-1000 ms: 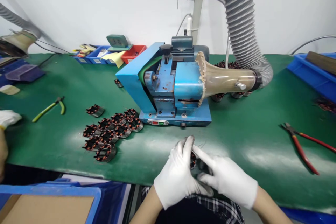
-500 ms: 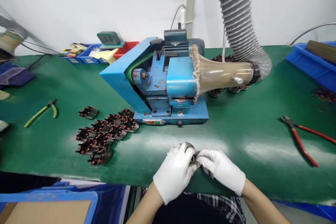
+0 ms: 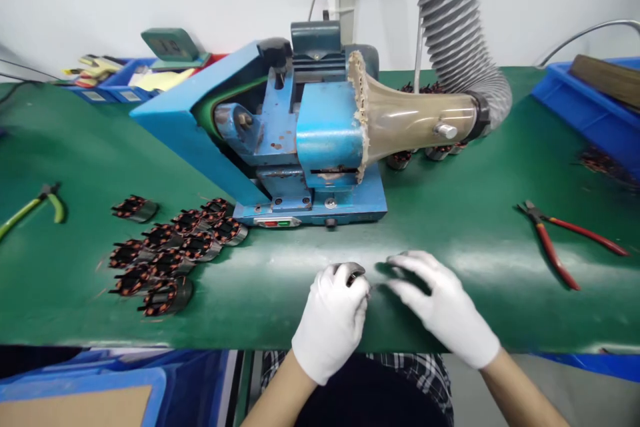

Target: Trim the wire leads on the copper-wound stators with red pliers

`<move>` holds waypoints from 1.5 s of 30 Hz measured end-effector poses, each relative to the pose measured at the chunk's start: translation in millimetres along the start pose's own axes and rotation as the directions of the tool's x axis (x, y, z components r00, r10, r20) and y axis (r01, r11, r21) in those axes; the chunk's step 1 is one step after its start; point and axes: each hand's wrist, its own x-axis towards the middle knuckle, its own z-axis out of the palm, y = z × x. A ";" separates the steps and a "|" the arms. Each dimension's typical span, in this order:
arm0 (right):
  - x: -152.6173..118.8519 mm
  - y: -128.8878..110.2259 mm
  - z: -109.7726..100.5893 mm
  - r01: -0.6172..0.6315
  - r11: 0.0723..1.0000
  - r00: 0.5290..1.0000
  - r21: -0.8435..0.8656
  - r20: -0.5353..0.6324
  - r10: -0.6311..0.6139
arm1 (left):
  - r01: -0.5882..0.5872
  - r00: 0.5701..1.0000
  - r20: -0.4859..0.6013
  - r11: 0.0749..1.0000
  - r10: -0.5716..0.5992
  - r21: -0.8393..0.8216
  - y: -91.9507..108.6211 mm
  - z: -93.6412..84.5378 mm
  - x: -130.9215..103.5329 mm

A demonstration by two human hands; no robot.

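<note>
My left hand (image 3: 333,320), in a white glove with greyed fingertips, is closed around a motor stator (image 3: 354,277). Only a dark bit of its rim shows between the fingers. To the right of it, my gloved right hand (image 3: 440,300) is held apart, thumb and fingers spread with nothing visible between them. Both hands are over the front of the green bench. Off to the left stand several copper-wound motor stators (image 3: 167,295) in a slanting group, some with loose wire ends beside them.
A blue belt machine (image 3: 320,140) stands behind my hands, its clear funnel (image 3: 420,123) joined to a grey hose (image 3: 455,33). Red-handled cutters (image 3: 550,247) lie right, green-handled cutters (image 3: 35,207) far left. A blue bin (image 3: 590,107) is at the back right. More stators (image 3: 400,160) stand behind the funnel.
My right hand has let go, moved right away from my left hand and opened. My left hand still holds the stator. The view has shifted a little to the right and down.
</note>
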 end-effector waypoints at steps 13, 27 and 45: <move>-15.2 -1.2 -6.3 0.290 0.887 0.945 -0.359 -0.037 -0.324 | 0.000 0.999 -0.034 1.000 0.001 0.029 2.1 1.2 1.6; -3.9 11.1 25.6 0.490 0.719 0.869 -0.493 0.214 -0.446 | 0.129 0.989 -0.037 0.945 -0.146 -0.302 -27.7 -0.7 -5.6; 4.6 -52.3 -4.1 -0.286 0.859 0.908 0.425 0.406 0.102 | -0.099 0.958 -0.281 0.853 -0.057 -0.512 -6.3 -33.3 -24.5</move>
